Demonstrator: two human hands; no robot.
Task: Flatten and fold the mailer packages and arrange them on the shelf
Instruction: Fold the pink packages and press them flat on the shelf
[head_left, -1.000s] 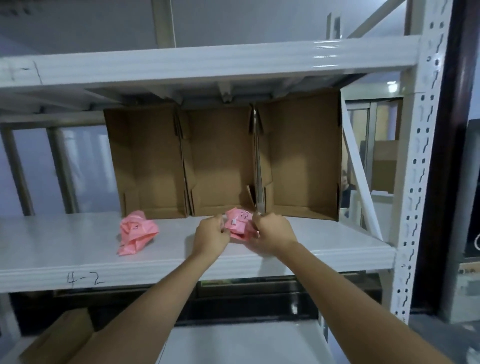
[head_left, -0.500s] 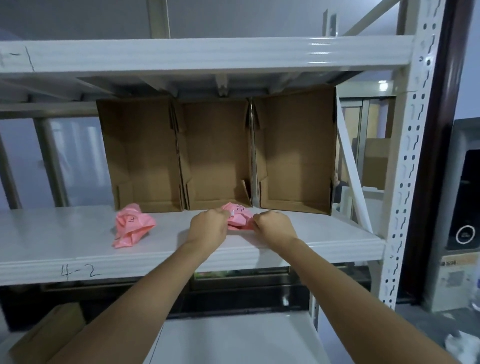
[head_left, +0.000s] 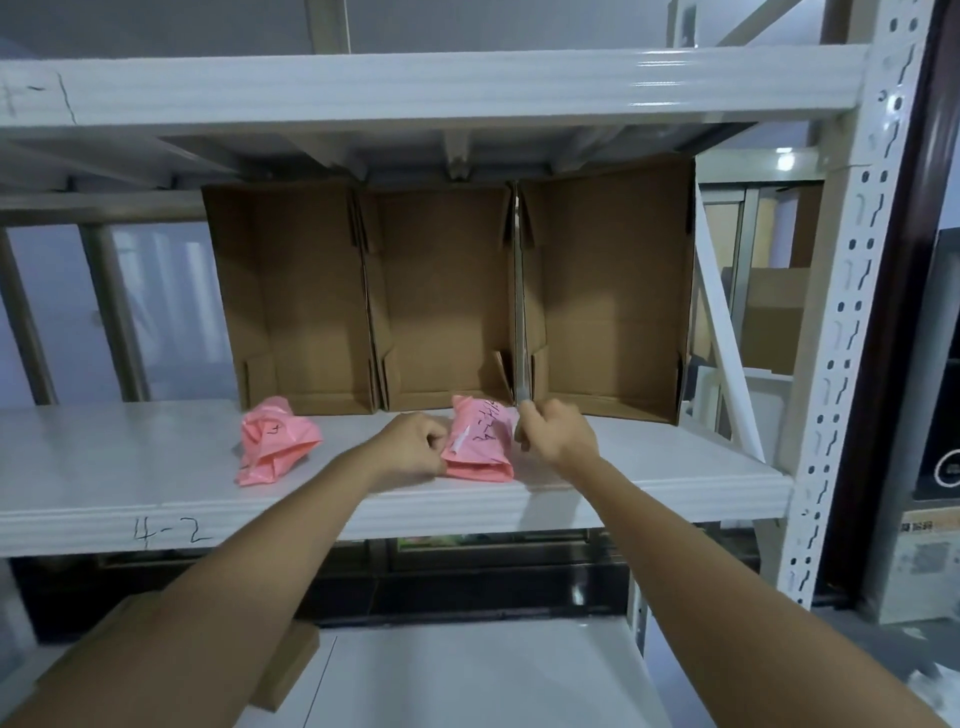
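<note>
A pink mailer (head_left: 480, 441) with black handwriting lies partly folded on the white shelf (head_left: 156, 467), in front of the middle cardboard box. My left hand (head_left: 413, 449) pinches its left edge with curled fingers. My right hand (head_left: 558, 434) is closed at its right edge, touching it near the top corner. A second pink mailer (head_left: 275, 441) lies crumpled on the shelf to the left, apart from both hands.
Three open brown cardboard boxes (head_left: 447, 296) stand side by side at the back of the shelf, under the upper shelf beam (head_left: 415, 88). The white upright post (head_left: 852, 312) bounds the right side. A lower shelf (head_left: 467, 675) and a cardboard piece (head_left: 285, 665) lie below.
The mailer between my hands has been pulled wider and flatter, showing its handwriting. My hands have moved apart along its sides.
</note>
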